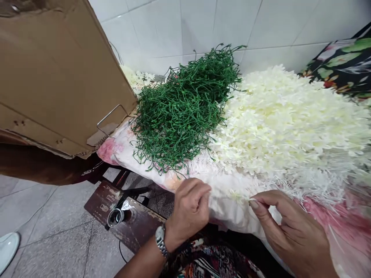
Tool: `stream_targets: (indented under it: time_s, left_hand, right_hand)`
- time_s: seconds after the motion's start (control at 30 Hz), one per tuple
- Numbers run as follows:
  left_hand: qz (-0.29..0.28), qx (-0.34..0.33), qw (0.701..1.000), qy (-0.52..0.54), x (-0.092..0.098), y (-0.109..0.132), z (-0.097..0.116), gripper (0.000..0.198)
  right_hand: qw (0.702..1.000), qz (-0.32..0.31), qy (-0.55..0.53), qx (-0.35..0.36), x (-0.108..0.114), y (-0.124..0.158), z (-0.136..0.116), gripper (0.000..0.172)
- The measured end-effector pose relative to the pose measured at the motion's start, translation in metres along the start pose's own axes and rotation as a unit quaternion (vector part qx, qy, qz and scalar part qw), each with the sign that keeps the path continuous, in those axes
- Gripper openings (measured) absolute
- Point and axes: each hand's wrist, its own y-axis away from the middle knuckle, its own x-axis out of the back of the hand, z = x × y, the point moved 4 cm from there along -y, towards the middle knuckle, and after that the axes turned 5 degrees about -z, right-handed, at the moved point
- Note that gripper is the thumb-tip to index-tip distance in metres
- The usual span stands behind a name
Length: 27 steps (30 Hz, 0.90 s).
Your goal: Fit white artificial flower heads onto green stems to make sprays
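While the left hand and right hand pinch fingers near white flowers, any hold is unclear.

From my head, the single camera faces forward and down, close above my left hand and right hand, reaching the tiled wall beyond.

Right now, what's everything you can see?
Wiry stem pile: one, green, centre.
Petalled flower piles: two, creamy, right and back.
Floral cloth: one, pink and white, underneath.
Cardboard box: one, brown, left.
Wire loop: one, silver, near box.
Scratched bench: one, brown, lower left.
Round glassy container: one, clear, on bench.
Flowery fabric: one, black, upper right.
Tiled wall: one, white, back.
Tiled floor: one, grey, left.
Rounded partial thing: one, white, left.
Metal wristwatch: one, silver, left wrist.
Patterned clothes: one, multicoloured, bottom.
Left hand, right hand: one each, bare, bottom.
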Motion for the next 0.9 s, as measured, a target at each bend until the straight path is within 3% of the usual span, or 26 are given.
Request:
stream_targets:
  time_s: [0.1, 0.2, 0.7, 0.9]
  left_hand:
    - [0.013, 0.041, 0.968, -0.248, 0.013, 0.001, -0.017, 0.021]
    - [-0.006, 0.054, 0.937, -0.346, 0.014, -0.002, -0.024, 0.018]
    - [-0.008, 0.028, 0.954, -0.298, 0.016, 0.016, -0.021, 0.026]
    - [-0.017, 0.071, 0.948, -0.31, 0.015, 0.014, -0.023, 0.016]
  right_hand:
    - [1.0, 0.002, 0.01, 0.013, -0.004, 0.004, 0.004, 0.009]
    - [1.0, 0.005, -0.001, 0.031, -0.008, 0.006, 0.005, 0.008]
    - [0.998, 0.024, -0.01, 0.051, -0.005, 0.006, 0.005, 0.007]
    - [0.998, 0.026, -0.012, 0.051, -0.004, 0.005, 0.003, 0.007]
